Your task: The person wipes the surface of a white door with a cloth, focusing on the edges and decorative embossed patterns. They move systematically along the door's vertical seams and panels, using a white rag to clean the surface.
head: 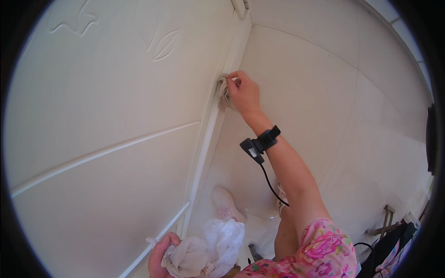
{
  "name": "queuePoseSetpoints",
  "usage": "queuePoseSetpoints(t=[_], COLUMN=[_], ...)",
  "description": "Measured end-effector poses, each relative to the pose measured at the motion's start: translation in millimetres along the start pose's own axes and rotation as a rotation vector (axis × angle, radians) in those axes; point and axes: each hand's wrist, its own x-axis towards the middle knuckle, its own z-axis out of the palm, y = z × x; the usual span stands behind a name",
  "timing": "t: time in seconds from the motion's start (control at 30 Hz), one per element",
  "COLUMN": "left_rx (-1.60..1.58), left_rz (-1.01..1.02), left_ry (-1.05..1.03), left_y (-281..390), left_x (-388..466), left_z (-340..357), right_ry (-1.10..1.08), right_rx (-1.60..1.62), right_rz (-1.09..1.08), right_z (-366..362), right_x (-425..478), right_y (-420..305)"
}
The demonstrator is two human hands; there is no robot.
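My right hand (245, 92) pinches a crumpled greyish cloth (223, 92) and holds it against the edge strip of a large white panel (104, 104), which has raised leaf-like relief and a raised rib. A black wrist strap (266, 140) with a small device and cable sits on my right wrist. At the bottom, my left hand (161, 253) grips a bunched pale cloth (189, 257). Beside that cloth, and touching it, is a white, thin crumpled material (224, 243); whether it is cloth or plastic I cannot tell.
Large pale floor tiles (295, 87) lie to the right of the panel. A pink shoe (227, 205) stands near the panel's foot. At the lower right are metal legs (384, 222) of some stand or stool and a dark fabric item (393, 250).
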Motion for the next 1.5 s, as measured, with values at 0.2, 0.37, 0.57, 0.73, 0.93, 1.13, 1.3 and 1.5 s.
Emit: queuePoseSetpoints(t=[0.2,0.37,0.57,0.73,0.93,1.13,1.3,1.5], left_rx=[-0.099,-0.160,-0.057,0.042,0.264,0.159,0.235,0.561], left_rz=[-0.016,0.021,-0.055,0.047,0.062,0.040,0.100,0.405], left_ry=[0.023,0.017,0.087,0.201,-0.001,0.072,0.045,-0.140], left_y=[-9,-6,4,14,17,9,8,10], left_x=[7,7,-2,-16,-13,-21,-24,-30], left_z=[3,-4,16,39,28,36,24,10], right_ry=[0.112,0.109,0.028,-0.134,-0.264,-0.063,0.017,-0.141], right_rx=[-0.247,-0.261,-0.375,-0.404,-0.442,-0.603,-0.606,-0.511], right_rz=[-0.108,-0.150,-0.186,-0.345,-0.440,-0.451,-0.373,-0.366], right_z=[15,14,19,19,18,20,15,23], right_x=[0,2,1,-38,-70,-38,19,-29], right_y=[8,6,6,-4,3,5,9,0])
